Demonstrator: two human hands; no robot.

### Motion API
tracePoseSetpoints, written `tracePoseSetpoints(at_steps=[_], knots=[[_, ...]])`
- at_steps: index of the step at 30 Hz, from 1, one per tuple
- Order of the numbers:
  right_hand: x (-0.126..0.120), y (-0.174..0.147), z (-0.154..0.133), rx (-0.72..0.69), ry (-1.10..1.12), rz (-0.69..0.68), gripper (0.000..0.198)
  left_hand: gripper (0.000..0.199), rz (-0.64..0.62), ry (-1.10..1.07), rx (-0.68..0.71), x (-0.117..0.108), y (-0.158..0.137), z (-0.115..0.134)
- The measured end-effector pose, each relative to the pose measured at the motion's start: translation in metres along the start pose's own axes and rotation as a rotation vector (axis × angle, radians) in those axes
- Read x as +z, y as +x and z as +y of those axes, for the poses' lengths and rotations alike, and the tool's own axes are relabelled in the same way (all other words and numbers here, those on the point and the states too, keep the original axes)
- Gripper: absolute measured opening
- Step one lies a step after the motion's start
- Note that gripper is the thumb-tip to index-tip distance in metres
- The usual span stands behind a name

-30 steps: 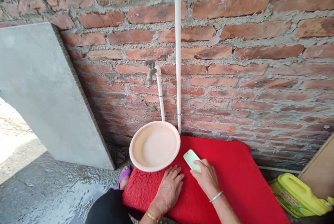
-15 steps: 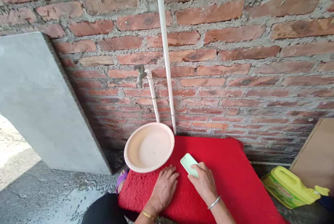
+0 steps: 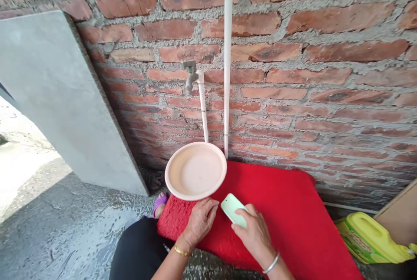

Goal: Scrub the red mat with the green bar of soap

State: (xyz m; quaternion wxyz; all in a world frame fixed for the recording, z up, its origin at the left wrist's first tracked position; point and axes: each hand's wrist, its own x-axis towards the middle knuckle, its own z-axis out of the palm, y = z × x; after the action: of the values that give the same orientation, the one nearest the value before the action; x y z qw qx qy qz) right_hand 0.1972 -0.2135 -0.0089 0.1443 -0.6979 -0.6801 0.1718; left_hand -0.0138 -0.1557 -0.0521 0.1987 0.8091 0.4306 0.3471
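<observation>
My right hand [image 3: 256,234] grips a pale green scrub brush [image 3: 233,210] with a small hole at its far end. Its smooth back faces up, and any bristles are hidden. Beneath it spreads a red fleecy cloth [image 3: 276,197]. My left hand [image 3: 199,219] is over the cloth, left of the brush, with its fingers bent and drawn together. Whether they pinch anything is hidden. Just beyond that hand, a pale pink basin [image 3: 195,193] sits at the cloth's far left corner, with no objects visible inside.
A grey tap [image 3: 190,75] on a white pipe juts from the brick wall above the basin. A tall white pipe [image 3: 228,54] runs beside it. On the left leans a grey slab [image 3: 74,106] over wet floor. A yellow jug [image 3: 371,236] lies at right.
My left hand has gone from lying flat on the cloth to bent, gathered fingers. The brush stays in my right hand, now a little nearer the left. The camera view has shifted.
</observation>
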Motion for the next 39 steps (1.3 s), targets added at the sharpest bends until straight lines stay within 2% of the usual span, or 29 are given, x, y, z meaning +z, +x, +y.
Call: tracePoseSetpoints(at_steps=[1,3,6,8,10,12,15,17,19,22,24,26,29,31,34,37,39], knots=[[0.001,0.002,-0.007,-0.022,-0.014,-0.024,0.03,0.026,-0.031,0.025,-0.023,-0.006,0.001,0.001],[-0.008,0.006,-0.003,-0.026,-0.048,-0.078,0.033,0.025,-0.131,0.11,-0.084,-0.018,0.003,0.004],[-0.036,0.009,0.027,0.079,-0.143,-0.146,0.036,0.022,-0.288,0.258,-0.197,-0.033,0.008,0.008],[-0.051,0.01,0.041,0.118,-0.195,-0.144,0.034,0.022,-0.369,0.334,-0.261,-0.04,0.012,0.011],[-0.055,0.011,0.037,0.081,-0.179,-0.136,0.032,0.024,-0.434,0.409,-0.299,-0.045,0.016,0.013],[-0.046,0.015,0.016,0.01,-0.121,-0.145,0.032,0.027,-0.473,0.464,-0.307,-0.047,0.018,0.014],[-0.023,0.025,-0.017,-0.083,-0.067,-0.15,0.032,0.024,-0.474,0.473,-0.293,-0.048,0.016,0.01],[-0.014,0.031,-0.021,-0.109,-0.06,-0.158,0.033,0.019,-0.448,0.442,-0.294,-0.048,0.013,0.005],[-0.017,0.033,-0.007,-0.078,-0.073,-0.176,0.035,0.017,-0.419,0.4,-0.295,-0.048,0.01,0.0],[-0.038,0.028,0.025,0.046,-0.147,-0.168,0.029,0.016,-0.4,0.359,-0.29,-0.047,0.008,-0.006],[-0.049,0.021,0.031,0.072,-0.169,-0.153,0.027,0.017,-0.402,0.352,-0.289,-0.047,0.008,-0.007],[-0.05,0.015,0.019,0.012,-0.125,-0.162,0.029,0.018,-0.41,0.357,-0.29,-0.047,0.009,-0.007],[-0.033,0.009,-0.018,-0.114,-0.055,-0.216,0.035,0.02,-0.414,0.378,-0.29,-0.046,0.01,-0.006],[-0.022,0.006,-0.032,-0.169,-0.061,-0.257,0.038,0.02,-0.408,0.388,-0.296,-0.046,0.01,-0.006],[-0.023,0.0,-0.012,-0.152,-0.093,-0.322,0.044,0.019,-0.396,0.379,-0.301,-0.044,0.009,-0.007],[-0.047,-0.009,0.034,-0.044,-0.159,-0.317,0.045,0.02,-0.403,0.371,-0.29,-0.043,0.007,-0.01],[-0.064,-0.015,0.048,-0.011,-0.21,-0.287,0.043,0.021,-0.419,0.379,-0.296,-0.042,0.007,-0.01]])
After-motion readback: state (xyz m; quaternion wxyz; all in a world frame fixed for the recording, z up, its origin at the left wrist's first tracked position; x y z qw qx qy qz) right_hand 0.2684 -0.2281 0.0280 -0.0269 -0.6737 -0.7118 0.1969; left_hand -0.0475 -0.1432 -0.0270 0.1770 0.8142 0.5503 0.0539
